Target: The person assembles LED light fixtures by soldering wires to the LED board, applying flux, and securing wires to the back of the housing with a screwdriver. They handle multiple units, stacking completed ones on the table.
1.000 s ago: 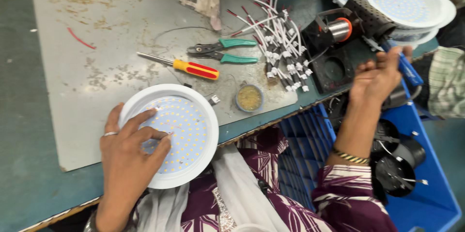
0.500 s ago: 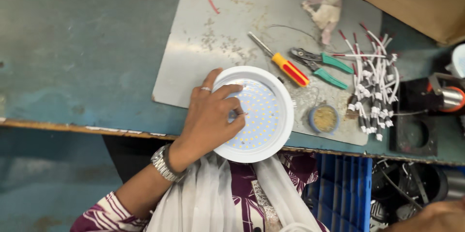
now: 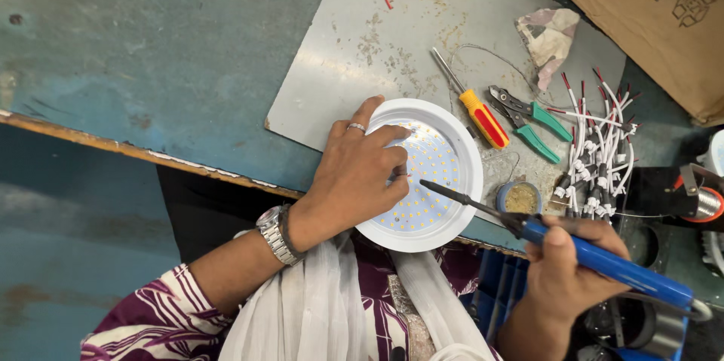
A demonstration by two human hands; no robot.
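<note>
We see the left hand [image 3: 354,176] spread flat on the lamp [image 3: 437,172] at the bench's [image 3: 151,67] near edge; the right hand [image 3: 562,270] grips the iron [image 3: 596,255], tip seemingly over its LEDs.

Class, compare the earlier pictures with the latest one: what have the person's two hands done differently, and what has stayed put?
The right hand, which earlier reached empty toward the bench's right side, now holds a blue-handled soldering iron, its tip brought over the round white LED light. The left hand stays on the light. The screwdriver, green pliers, small tin and wire bundle lie as before.
</note>
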